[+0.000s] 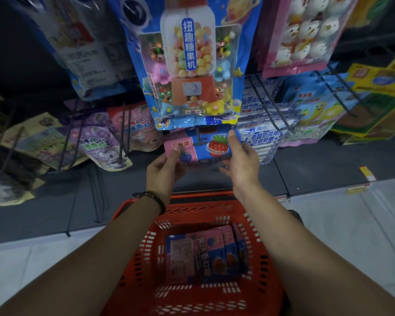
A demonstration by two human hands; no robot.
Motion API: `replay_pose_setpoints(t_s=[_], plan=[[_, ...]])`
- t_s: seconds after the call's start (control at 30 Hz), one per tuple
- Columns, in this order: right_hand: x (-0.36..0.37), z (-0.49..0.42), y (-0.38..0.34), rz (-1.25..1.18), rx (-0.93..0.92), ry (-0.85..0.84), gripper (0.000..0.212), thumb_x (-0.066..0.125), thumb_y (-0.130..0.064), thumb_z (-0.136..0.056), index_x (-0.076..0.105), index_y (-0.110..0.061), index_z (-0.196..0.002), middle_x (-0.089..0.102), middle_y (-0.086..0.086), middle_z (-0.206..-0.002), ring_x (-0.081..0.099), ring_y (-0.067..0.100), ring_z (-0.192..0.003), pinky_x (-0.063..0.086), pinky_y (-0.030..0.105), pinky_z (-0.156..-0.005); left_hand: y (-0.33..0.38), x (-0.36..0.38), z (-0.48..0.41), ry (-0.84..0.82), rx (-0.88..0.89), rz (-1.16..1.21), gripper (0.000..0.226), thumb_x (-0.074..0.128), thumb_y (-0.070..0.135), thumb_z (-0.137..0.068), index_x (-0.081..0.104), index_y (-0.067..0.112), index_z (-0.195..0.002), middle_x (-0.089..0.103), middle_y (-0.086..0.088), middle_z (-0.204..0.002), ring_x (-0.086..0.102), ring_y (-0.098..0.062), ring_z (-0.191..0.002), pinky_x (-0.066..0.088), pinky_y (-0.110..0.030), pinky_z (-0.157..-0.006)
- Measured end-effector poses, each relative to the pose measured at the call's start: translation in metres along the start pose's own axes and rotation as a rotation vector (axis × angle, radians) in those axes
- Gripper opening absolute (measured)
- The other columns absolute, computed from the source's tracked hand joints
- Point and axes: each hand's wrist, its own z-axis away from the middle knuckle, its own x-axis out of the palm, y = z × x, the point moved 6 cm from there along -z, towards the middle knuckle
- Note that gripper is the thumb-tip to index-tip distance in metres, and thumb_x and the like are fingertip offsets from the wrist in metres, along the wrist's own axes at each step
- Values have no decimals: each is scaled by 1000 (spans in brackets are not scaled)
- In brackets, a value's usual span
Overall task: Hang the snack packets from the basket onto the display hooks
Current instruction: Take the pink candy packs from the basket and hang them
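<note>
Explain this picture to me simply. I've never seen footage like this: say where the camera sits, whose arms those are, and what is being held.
There is no machine here. One wide-angle camera is worn on a person's head and looks down, so both arms are the wearer's own. The left hand and right hand hold a pink and blue strawberry snack packet at its two ends, up against a display hook. Below, on the floor, a red basket holds more packets of the same kind. Above hangs a large candy machine bag, with other snack bags on hooks alongside.
</note>
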Motion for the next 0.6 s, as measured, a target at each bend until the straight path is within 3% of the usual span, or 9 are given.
replay_pose_setpoints(t_s=[0.1,0.27,0.4,0.53,0.6], plan=[[2,2,-5,21,-74,-55,26,74,-47,-98,70,-23,-91,71,-6,-78,66,15,-75,63,46,-76,2,-1,-1,-5,34,-3,21,65,31,-106,82,19,-101,73,3,-74,63,-17,-75,60,-45,-92],[2,5,-6,75,-137,-124,17,75,-33,-101,71,-17,-99,63,9,-91,64,19,-82,67,47,-68,7,6,-1,-40,22,10,17,65,29,-105,79,19,-109,69,-12,-100,64,-20,-87,61,-46,-93],[-2,6,-11,100,-142,-170,12,78,-30,-99,74,-29,-88,67,6,-89,68,17,-82,65,41,-64,7,2,1,-70,-12,5,16,67,24,-104,80,25,-95,69,-2,-84,65,-18,-82,61,-44,-90],[-3,5,-11,144,-146,-256,16,81,-22,-96,72,-27,-83,71,-12,-78,72,11,-81,65,43,-66,6,-6,1,-67,1,27,21,70,20,-102,81,27,-86,71,1,-79,67,-17,-79,61,-49,-94],[-1,5,-11,177,-158,-242,11,82,-26,-95,74,-25,-88,73,-11,-79,72,13,-82,66,44,-67,8,-5,1,-40,14,19,17,73,23,-100,81,28,-86,68,-2,-80,65,-19,-79,63,-46,-89]])
